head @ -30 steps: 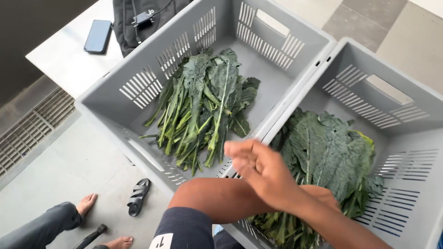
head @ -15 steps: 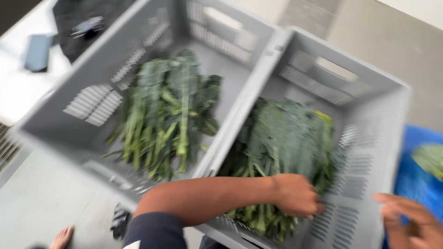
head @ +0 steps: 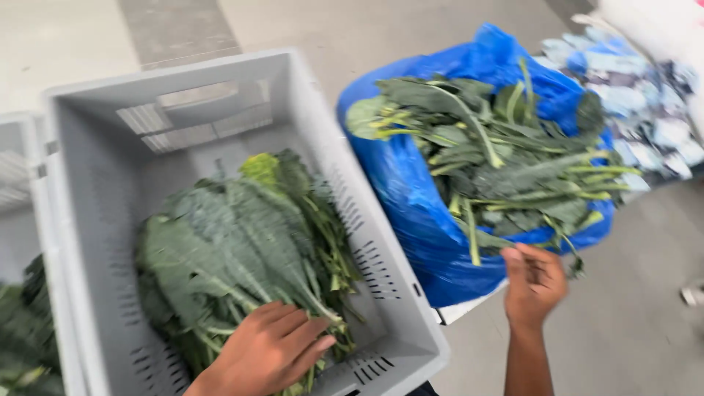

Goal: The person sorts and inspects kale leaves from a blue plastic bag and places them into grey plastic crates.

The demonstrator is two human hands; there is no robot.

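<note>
The floor [head: 381,29] is pale, smooth concrete or tile, with a darker grey strip running down from the top edge at the upper left of the frame. Everything stands directly on it.

A grey plastic crate [head: 308,139] with slotted walls fills the left and centre of the frame. Inside it lies a heap of dark green leaves [head: 235,242], long and crinkled, their stalks pointing toward the lower right. The left hand [head: 268,352], at the bottom centre, lies flat on the stalk end of this heap, fingers spread and loosely open, pressing on the leaves rather than gripping any.

At the far left edge a second grey crate [head: 18,191] shows only partly, touching the first, with more greens in its lower corner.

To the right of the first crate, just beside its wall, stands a blue plastic bag [head: 411,198], open at the top and piled with loose leaves and pale stalks [head: 506,161]. The right hand [head: 534,282], in the lower right, is at the near edge of that pile, fingers curled toward a hanging stalk; whether it has closed on it I cannot tell.

In the upper right corner lies a blurred heap of white and blue wrappings [head: 638,95].
</note>
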